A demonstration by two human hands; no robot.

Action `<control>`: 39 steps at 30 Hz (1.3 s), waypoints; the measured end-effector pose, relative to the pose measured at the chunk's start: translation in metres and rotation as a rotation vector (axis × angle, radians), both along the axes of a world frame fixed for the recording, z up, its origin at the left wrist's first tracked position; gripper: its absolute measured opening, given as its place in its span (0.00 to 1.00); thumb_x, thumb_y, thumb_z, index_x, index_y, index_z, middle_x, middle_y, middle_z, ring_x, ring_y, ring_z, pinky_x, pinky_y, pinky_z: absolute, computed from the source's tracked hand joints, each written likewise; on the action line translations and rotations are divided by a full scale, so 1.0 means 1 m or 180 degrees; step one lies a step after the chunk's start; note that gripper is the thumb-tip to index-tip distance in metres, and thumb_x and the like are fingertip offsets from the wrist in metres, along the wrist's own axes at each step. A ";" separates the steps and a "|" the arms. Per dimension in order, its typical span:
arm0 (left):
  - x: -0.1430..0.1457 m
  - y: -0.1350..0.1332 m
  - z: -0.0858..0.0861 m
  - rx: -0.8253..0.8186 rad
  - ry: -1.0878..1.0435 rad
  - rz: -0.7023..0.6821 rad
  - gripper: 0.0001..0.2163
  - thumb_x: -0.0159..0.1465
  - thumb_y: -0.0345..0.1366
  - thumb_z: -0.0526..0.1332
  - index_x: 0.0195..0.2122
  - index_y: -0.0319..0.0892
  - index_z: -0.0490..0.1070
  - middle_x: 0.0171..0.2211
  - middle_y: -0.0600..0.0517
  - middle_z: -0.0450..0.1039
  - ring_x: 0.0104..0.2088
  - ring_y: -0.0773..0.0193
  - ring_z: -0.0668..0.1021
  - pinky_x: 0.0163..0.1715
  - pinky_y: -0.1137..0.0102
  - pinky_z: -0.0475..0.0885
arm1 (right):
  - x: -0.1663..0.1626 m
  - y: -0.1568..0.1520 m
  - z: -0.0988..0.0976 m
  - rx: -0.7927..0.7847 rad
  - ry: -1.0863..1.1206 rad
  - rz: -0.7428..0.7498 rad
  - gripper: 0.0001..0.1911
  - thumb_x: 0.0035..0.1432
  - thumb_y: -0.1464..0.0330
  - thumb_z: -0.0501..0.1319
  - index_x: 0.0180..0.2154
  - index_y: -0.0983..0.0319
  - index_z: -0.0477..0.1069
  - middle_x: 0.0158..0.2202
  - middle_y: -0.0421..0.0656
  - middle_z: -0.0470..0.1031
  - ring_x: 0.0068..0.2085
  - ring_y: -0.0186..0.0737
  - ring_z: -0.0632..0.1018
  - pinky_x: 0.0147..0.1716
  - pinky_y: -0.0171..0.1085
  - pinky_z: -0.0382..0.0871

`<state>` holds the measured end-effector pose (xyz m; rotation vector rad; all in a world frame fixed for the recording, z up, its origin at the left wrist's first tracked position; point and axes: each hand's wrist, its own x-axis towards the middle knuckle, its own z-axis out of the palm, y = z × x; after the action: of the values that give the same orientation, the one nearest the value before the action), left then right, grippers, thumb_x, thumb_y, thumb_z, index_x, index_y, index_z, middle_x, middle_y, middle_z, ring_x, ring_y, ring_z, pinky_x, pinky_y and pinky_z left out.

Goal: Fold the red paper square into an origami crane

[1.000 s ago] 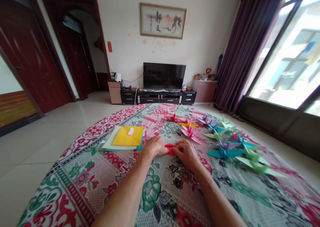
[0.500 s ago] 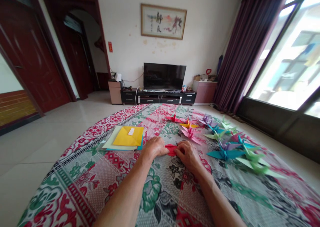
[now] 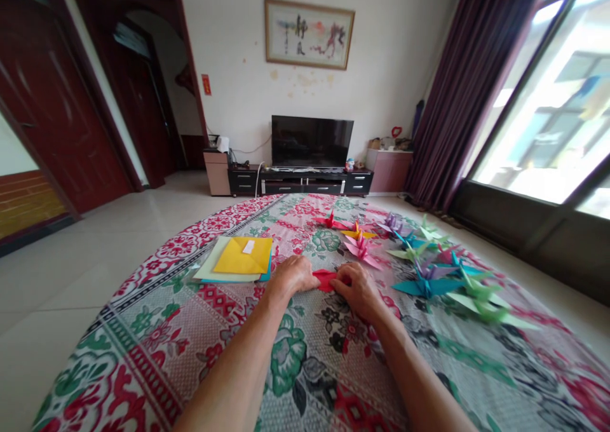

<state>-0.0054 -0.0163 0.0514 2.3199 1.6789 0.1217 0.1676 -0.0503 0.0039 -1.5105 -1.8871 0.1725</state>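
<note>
A small folded piece of red paper (image 3: 325, 280) lies on the patterned tablecloth between my two hands. My left hand (image 3: 294, 276) is closed on its left end, thumb and fingers pressed together. At its right end, my right hand (image 3: 355, 286) pinches the paper with curled fingers. Parts of the paper are hidden under the fingertips. Left of my left hand is a stack of square paper sheets, with a yellow sheet (image 3: 238, 260) on top. Beyond my right hand sits a pink paper crane (image 3: 362, 249).
Several folded cranes cover the table's right side, among them a blue crane (image 3: 426, 284) and a green crane (image 3: 483, 302). A red crane (image 3: 331, 220) and an orange crane (image 3: 357, 232) stand farther back. A television (image 3: 312, 142) is beyond the round table (image 3: 190, 330).
Both hands stay on the red paper, with hardly any movement in the fingers. The whole view has shifted slightly, so everything appears a little higher.
</note>
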 end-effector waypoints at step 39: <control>-0.006 0.003 0.002 -0.0216 -0.0358 -0.0062 0.11 0.45 0.37 0.62 0.31 0.46 0.77 0.29 0.53 0.77 0.32 0.64 0.76 0.31 0.74 0.67 | 0.000 -0.001 0.000 -0.0053 -0.0038 -0.0203 0.10 0.47 0.68 0.60 0.35 0.62 0.72 0.35 0.44 0.73 0.37 0.41 0.72 0.39 0.37 0.63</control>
<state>-0.0118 -0.0132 0.0531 2.2357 1.5813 0.1847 0.1681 -0.0513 0.0042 -1.5840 -1.8482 0.1507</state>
